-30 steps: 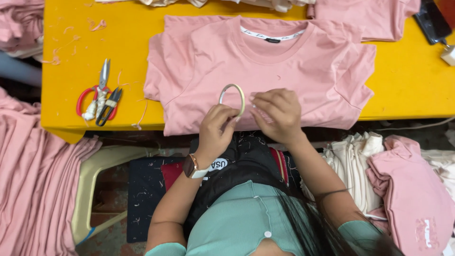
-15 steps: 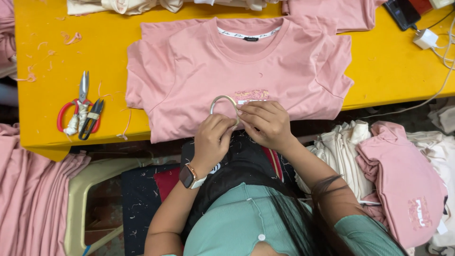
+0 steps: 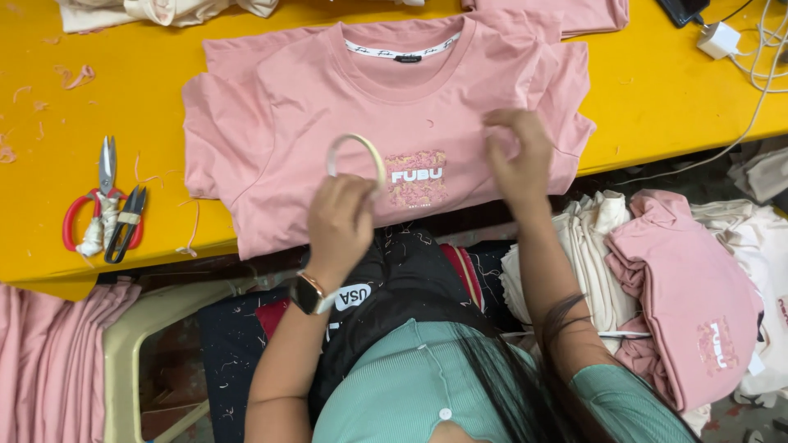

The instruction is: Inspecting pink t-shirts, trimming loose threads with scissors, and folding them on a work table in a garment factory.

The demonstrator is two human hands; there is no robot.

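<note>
Head view — left hand (image 3: 341,221) fingers pinching pale tape ring (image 3: 356,156), thin, round; right hand (image 3: 517,156) fingers curled on pink shirt (image 3: 312,107).

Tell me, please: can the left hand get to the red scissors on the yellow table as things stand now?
Probably yes. The left hand holds a tape ring, but the red scissors lie uncovered on the yellow table on its side, nothing between; it would need to free its fingers first.

Yellow table (image 3: 673,107) with pink T-shirt (image 3: 386,107), scissors (image 3: 103,205)
</note>
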